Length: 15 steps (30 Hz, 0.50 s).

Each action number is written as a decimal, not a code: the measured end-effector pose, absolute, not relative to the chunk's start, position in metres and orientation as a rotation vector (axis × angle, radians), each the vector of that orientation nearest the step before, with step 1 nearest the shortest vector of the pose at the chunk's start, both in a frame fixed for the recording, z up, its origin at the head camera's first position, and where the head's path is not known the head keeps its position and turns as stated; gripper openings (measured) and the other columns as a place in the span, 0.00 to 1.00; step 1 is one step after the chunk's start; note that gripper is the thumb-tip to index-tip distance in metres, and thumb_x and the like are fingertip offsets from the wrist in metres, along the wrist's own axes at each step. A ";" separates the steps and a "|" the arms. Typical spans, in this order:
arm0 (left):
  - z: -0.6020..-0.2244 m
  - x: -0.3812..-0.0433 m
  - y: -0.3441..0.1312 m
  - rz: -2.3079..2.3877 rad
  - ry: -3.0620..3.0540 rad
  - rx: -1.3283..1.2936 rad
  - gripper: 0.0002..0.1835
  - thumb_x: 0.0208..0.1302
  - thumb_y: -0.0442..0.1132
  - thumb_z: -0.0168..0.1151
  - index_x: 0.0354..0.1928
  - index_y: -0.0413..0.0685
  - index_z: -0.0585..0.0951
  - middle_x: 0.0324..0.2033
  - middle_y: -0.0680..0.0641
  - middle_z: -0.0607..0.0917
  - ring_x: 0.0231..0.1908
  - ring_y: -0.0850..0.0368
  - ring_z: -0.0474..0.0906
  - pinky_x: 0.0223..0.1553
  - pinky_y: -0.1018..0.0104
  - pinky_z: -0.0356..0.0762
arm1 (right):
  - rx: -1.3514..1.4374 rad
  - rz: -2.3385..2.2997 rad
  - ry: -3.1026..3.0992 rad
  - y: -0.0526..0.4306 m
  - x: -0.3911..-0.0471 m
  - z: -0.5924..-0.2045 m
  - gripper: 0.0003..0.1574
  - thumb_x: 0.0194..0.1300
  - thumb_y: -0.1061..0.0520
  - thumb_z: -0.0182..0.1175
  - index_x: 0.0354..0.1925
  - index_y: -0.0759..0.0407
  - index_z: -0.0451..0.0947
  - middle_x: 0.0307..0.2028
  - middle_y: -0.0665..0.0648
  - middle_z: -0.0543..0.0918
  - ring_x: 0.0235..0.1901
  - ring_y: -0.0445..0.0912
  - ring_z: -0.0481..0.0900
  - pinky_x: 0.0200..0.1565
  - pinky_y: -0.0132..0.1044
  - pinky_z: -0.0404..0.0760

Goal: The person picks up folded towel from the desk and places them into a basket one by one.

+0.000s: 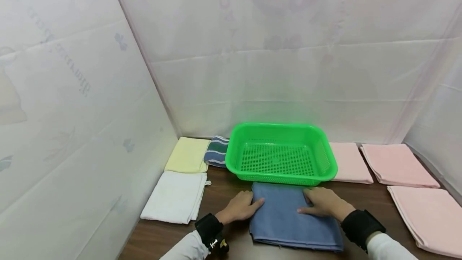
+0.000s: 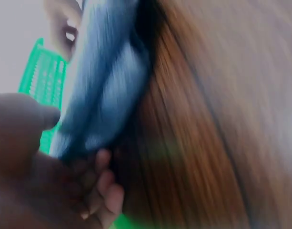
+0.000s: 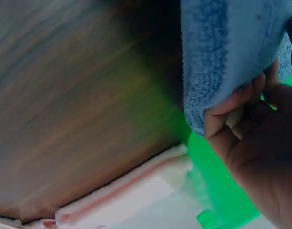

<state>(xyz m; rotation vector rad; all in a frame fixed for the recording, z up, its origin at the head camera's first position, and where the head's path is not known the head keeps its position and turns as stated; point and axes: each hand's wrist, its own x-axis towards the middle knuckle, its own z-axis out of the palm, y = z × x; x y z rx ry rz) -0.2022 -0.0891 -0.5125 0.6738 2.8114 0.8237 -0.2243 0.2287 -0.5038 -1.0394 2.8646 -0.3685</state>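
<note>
A folded blue towel (image 1: 288, 216) lies on the table just in front of the green basket (image 1: 281, 180). My left hand (image 1: 240, 206) is at its left edge, thumb over the top; in the left wrist view the towel's end (image 2: 100, 90) sits between thumb and curled fingers (image 2: 113, 198). At the far right part of the towel my right hand (image 1: 323, 202) grips the edge, its thumb on the upper face. The right wrist view shows the fingers (image 3: 226, 107) bent against the towel's fuzzy edge (image 3: 203, 62). The undersides of the fingers are partly hidden.
Left stand a folded white towel (image 1: 175, 196), a yellow one (image 1: 187, 155) and a striped blue-green one (image 1: 216, 151) beside the basket. Folded pink towels (image 1: 398, 163) lie right, one partly behind the basket. White sheets (image 1: 288, 51) wall the dark wooden table (image 1: 225, 179).
</note>
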 end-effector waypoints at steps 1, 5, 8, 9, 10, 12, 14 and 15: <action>-0.511 -0.200 -0.088 0.836 2.809 0.643 0.27 0.77 0.54 0.52 0.47 0.31 0.80 0.37 0.39 0.82 0.39 0.46 0.81 0.42 0.56 0.79 | -1.042 -0.359 2.878 0.225 -0.223 -0.505 0.28 0.63 0.32 0.67 0.29 0.49 0.66 0.25 0.44 0.64 0.24 0.36 0.59 0.28 0.32 0.60; -0.504 -0.197 -0.083 1.048 2.724 0.457 0.35 0.71 0.49 0.61 0.62 0.20 0.69 0.48 0.29 0.79 0.49 0.36 0.80 0.51 0.43 0.79 | -1.016 -0.350 2.938 0.214 -0.220 -0.510 0.28 0.64 0.32 0.66 0.30 0.49 0.67 0.25 0.45 0.64 0.24 0.37 0.60 0.28 0.32 0.61; -0.500 -0.196 -0.084 1.222 2.620 0.306 0.34 0.69 0.43 0.63 0.64 0.21 0.65 0.53 0.24 0.78 0.53 0.32 0.79 0.51 0.41 0.79 | -0.985 -0.398 2.949 0.212 -0.216 -0.512 0.28 0.65 0.31 0.64 0.30 0.48 0.66 0.26 0.45 0.64 0.25 0.37 0.60 0.29 0.32 0.61; -0.499 -0.196 -0.085 1.265 2.589 0.267 0.33 0.70 0.41 0.63 0.65 0.21 0.65 0.53 0.23 0.78 0.54 0.31 0.79 0.51 0.41 0.80 | -0.985 -0.424 2.957 0.213 -0.215 -0.513 0.27 0.66 0.32 0.64 0.30 0.48 0.66 0.26 0.45 0.64 0.25 0.37 0.60 0.29 0.32 0.61; -0.499 -0.196 -0.087 1.307 2.546 0.224 0.31 0.70 0.38 0.62 0.66 0.22 0.64 0.53 0.23 0.78 0.52 0.31 0.80 0.48 0.40 0.81 | -0.986 -0.463 2.966 0.214 -0.213 -0.513 0.26 0.66 0.33 0.65 0.31 0.48 0.66 0.27 0.45 0.65 0.26 0.36 0.60 0.30 0.32 0.61; -0.500 -0.196 -0.092 1.354 2.480 0.172 0.30 0.72 0.35 0.60 0.68 0.25 0.62 0.52 0.24 0.79 0.50 0.32 0.81 0.43 0.41 0.83 | -0.989 -0.557 3.021 0.220 -0.208 -0.515 0.22 0.66 0.39 0.68 0.32 0.48 0.69 0.29 0.45 0.66 0.29 0.36 0.62 0.31 0.33 0.63; -0.502 -0.195 -0.097 1.411 2.403 0.150 0.29 0.73 0.31 0.58 0.70 0.27 0.61 0.49 0.28 0.80 0.45 0.35 0.83 0.37 0.45 0.86 | -0.960 -0.604 3.137 0.227 -0.201 -0.518 0.18 0.63 0.46 0.73 0.36 0.51 0.74 0.33 0.48 0.70 0.33 0.39 0.66 0.34 0.36 0.68; -0.502 -0.195 -0.100 1.440 2.364 0.136 0.29 0.73 0.30 0.57 0.70 0.28 0.60 0.48 0.30 0.80 0.43 0.36 0.83 0.34 0.47 0.86 | -0.915 -0.617 3.200 0.230 -0.197 -0.519 0.19 0.61 0.48 0.74 0.40 0.54 0.76 0.36 0.51 0.72 0.36 0.42 0.68 0.36 0.38 0.71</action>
